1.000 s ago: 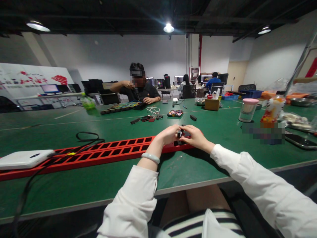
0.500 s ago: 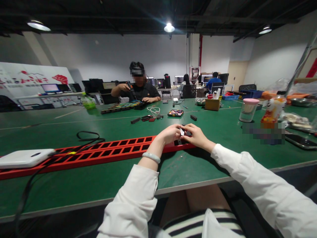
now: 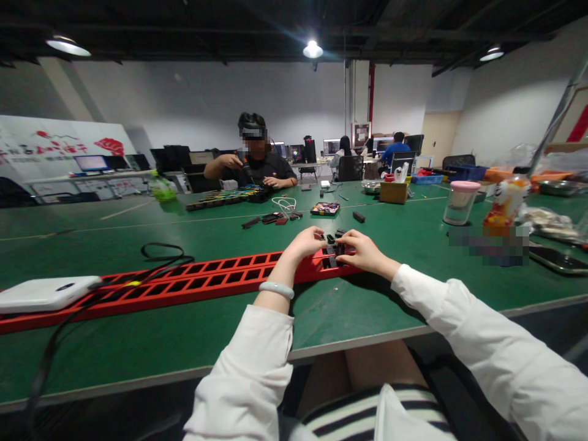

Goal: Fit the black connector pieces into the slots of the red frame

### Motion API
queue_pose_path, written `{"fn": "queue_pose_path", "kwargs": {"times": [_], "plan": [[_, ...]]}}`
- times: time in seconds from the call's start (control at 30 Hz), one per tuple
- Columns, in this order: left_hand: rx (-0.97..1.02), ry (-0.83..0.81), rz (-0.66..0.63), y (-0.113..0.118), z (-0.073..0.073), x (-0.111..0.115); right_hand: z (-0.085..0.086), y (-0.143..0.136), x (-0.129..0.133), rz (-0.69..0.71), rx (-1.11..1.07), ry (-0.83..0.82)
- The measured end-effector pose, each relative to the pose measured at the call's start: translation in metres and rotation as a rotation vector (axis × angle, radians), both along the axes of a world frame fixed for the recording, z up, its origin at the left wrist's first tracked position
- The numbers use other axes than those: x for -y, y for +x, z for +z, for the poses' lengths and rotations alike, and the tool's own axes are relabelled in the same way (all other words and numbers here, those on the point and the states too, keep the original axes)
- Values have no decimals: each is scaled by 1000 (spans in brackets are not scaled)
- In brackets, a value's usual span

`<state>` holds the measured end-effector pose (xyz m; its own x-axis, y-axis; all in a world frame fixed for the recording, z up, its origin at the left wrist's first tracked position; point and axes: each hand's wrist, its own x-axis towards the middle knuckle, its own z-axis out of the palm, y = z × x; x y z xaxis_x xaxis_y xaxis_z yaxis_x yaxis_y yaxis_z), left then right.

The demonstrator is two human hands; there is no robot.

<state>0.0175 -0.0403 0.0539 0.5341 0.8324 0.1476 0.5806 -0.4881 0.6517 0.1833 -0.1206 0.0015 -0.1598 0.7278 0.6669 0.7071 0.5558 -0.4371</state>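
A long red frame (image 3: 248, 278) with two rows of rectangular openings lies across the green table. Small black pieces (image 3: 331, 263) sit in the openings at its right end. My right hand (image 3: 362, 251) reaches in from the right, thumb and forefinger closed on a small black block (image 3: 340, 247) above that end. On the other side, my left hand (image 3: 307, 244) rests over the frame with its fingers bent together at the black pieces. What lies between its fingertips is too small to make out.
A white power bank (image 3: 50, 293) with a black cable lies on the frame's left end. Beyond my hands are dark parts (image 3: 274, 218), a small box (image 3: 325, 209) and a black block (image 3: 359, 217). A lidded cup (image 3: 460, 202) stands right. A co-worker (image 3: 257, 159) sits opposite.
My hands have moved slightly apart, uncovering the black pieces between them. The small white bit seen between my fingers no longer shows. The co-worker's tool hand has shifted slightly.
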Motion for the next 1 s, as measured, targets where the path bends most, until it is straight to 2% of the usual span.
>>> {"fn": "queue_pose_path", "kwargs": {"times": [0.1, 0.23, 0.3, 0.53, 0.87, 1.0], "plan": [[-118, 65, -56, -4, -2, -3, -2, 0, -1, 54, 18, -14], [-139, 22, -226, -7, -5, -5, -3, 2, -2, 94, 44, -33], [-170, 15, -264, -7, -7, -7, -4, 3, -3, 97, 51, -44], [-323, 20, -207, -8, -14, -15, -6, 5, -5, 115, 92, -76], [-360, -2, -182, -7, -8, -7, -3, 5, -4, 132, 103, -92], [-372, -16, -218, -7, -6, -5, -3, 6, -3, 138, 116, -93]]}}
